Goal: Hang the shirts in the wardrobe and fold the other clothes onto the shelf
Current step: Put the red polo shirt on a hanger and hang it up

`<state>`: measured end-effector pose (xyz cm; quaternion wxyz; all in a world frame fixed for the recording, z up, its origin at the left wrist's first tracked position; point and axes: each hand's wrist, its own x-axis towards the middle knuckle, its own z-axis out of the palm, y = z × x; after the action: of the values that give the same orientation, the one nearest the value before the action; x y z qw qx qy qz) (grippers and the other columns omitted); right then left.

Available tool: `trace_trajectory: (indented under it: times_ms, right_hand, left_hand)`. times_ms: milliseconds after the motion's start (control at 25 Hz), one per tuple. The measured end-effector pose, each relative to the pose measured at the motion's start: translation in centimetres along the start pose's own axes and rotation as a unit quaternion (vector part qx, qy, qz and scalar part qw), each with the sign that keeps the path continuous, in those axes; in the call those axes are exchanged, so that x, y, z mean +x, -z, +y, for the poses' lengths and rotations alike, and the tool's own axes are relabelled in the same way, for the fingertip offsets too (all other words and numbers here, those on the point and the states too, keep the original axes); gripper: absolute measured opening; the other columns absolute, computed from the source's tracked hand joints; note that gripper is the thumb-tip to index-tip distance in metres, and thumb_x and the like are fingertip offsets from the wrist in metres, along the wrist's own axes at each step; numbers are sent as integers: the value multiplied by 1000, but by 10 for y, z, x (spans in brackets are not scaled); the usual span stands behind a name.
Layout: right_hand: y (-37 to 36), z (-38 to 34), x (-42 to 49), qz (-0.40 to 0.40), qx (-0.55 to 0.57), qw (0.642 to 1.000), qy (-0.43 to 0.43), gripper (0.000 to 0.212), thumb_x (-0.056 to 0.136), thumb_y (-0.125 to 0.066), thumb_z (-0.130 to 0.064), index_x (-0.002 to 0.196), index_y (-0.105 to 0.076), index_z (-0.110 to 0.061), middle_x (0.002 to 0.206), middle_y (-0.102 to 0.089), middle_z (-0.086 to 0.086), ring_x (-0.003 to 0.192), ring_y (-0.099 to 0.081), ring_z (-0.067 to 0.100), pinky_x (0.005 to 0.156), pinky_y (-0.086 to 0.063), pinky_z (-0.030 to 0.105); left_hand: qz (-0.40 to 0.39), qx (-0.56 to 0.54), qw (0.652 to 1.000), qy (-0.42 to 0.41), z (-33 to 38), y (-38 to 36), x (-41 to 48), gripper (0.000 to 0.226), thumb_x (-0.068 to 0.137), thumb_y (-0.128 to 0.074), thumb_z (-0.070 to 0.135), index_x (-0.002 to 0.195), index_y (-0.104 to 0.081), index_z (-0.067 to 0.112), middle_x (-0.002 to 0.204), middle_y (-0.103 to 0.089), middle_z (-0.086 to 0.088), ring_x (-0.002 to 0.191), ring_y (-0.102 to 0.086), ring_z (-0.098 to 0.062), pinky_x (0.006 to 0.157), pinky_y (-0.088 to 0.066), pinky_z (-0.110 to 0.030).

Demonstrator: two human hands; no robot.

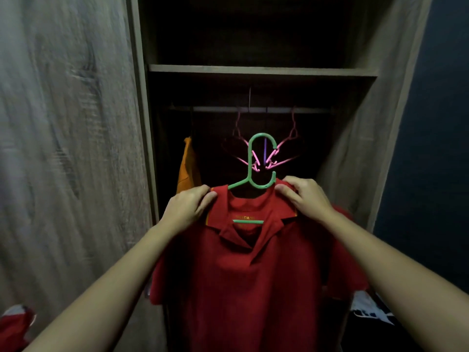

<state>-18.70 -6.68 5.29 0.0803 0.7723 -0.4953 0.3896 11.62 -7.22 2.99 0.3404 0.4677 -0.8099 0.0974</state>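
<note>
1 red polo shirt [248, 275] on 1 green hanger [262, 161], held before the open wardrobe [355, 123].
Shirt shoulders are pinched by L hand [187, 209] and R hand [304, 199], fingers curled; 1 orange garment [187, 168] and approx. 2 pink hangers [286, 141] are hung on the rail [215, 109] behind.

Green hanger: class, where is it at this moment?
Head view, centre: the green hanger carries the red shirt, between the left hand and right hand, in front of the pink hangers.

pink hangers [276, 151] crowd rail [210, 109] centre, orange shirt [187, 168] left
</note>
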Motion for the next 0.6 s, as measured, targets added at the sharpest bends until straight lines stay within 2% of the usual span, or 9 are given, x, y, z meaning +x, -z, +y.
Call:
trace_trajectory:
  times_ms: [120,240,360,480,560,600]
  right_hand:
    - [2,-7,2,-24,-32,999,6,52,80,-31,-72,90,-59,-30,73,-60,-12,78,-62,13,64,-35,27]
    - [12,5,-3,8,-135,991,-12,74,74,-7,-77,113,-51,-33,99,-69,-2,98,-65,24,71,-43,33]
    - [26,34,-26,12,-212,976,-42,100,65,9,-84,124,-44,-24,106,-70,7,98,-66,30,70,-46,36]
    - [34,47,-37,6,-236,969,-70,93,70,8,-80,120,-46,-23,103,-70,8,95,-66,29,70,-47,36]
    - [33,39,-29,13,-228,973,-24,75,79,-5,-68,118,-52,-23,110,-68,3,101,-64,25,79,-45,35]
    - [31,36,-23,-15,-206,978,5,69,82,-10,-64,116,-55,-23,113,-67,0,105,-62,23,84,-42,35]
  left_hand:
    - [20,-6,999,-33,-4,3,-2,49,80,-25,73,73,-35,25,70,-58,-3,75,-62,-30,58,-33,-32]
    - [67,-25,997,-1,-9,13,1,41,82,-27,66,67,-32,28,62,-53,1,70,-60,-30,58,-32,-31]
    - [75,-35,996,24,-24,23,-2,41,80,-29,66,65,-34,28,56,-43,9,66,-57,-27,57,-33,-33]
    - [81,-40,995,52,-39,25,-5,46,78,-30,68,70,-42,24,55,-45,9,61,-54,-22,57,-37,-33]
    - [76,-61,994,56,-39,23,-5,46,78,-33,68,69,-42,24,54,-46,8,56,-48,-15,56,-37,-33]
    - [75,-68,994,50,-36,21,-4,47,78,-34,68,68,-43,22,54,-46,7,54,-47,-12,56,-37,-34]
